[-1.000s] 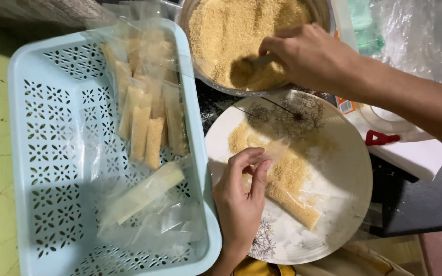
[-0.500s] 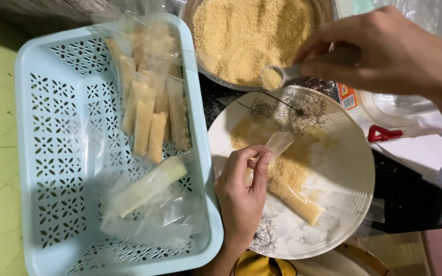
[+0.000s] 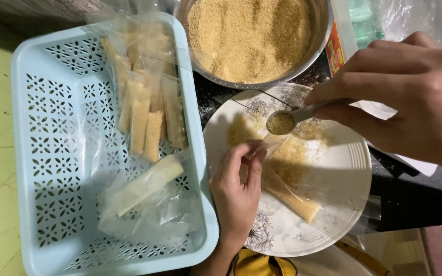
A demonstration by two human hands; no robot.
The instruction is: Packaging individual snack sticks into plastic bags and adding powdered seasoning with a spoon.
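The right hand (image 3: 410, 92) has carried the full spoon (image 3: 281, 122) from the bowl (image 3: 313, 51) to just above the left hand (image 3: 236, 194); its fingers pinch the bag (image 3: 282, 186) open.

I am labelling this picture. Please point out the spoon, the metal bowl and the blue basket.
spoon (image 3: 281, 122): head view, on its filled scoop.
metal bowl (image 3: 317, 57): head view, on its right rim.
blue basket (image 3: 57, 148): head view, on its bare perforated floor.

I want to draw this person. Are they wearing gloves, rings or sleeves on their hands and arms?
No. The left hand and the right hand are both bare: no gloves, rings, watch or bracelet show. No sleeve covers either forearm as far as the picture reaches. The nails are short and plain.
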